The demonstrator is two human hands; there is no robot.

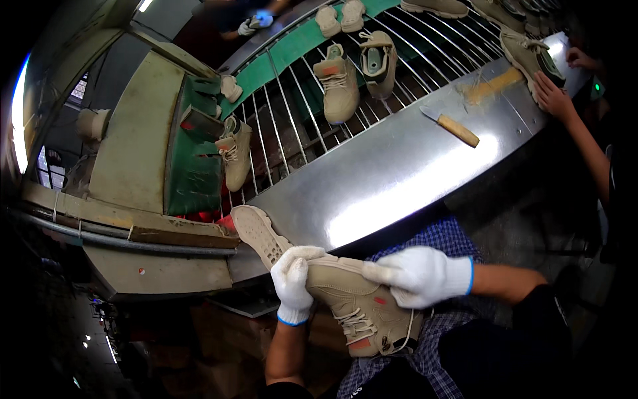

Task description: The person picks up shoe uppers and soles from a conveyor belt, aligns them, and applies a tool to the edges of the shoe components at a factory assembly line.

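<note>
Over my lap I hold a beige lace-up shoe (342, 289) tilted, its bottom edge upward and its laces toward me. My left hand (292, 276), in a white knitted glove, is closed around the toe end and a beige sole (254, 228). One end of this sole sticks out past my left hand over the metal edge; its other part runs along the shoe's bottom between my hands. I cannot tell how firmly the two are joined. My right hand (425, 276), gloved too, is closed on the shoe's other end, thumb side along the sole edge.
Ahead is a shiny metal ledge (379, 193) with a wooden-handled knife (457, 129). Behind it, a rod conveyor (286, 126) carries several beige shoes (339, 86) and soles (352, 16). A green-curtained machine opening (193, 149) stands left. A co-worker's hand (553, 96) holds a shoe (522, 56) at right.
</note>
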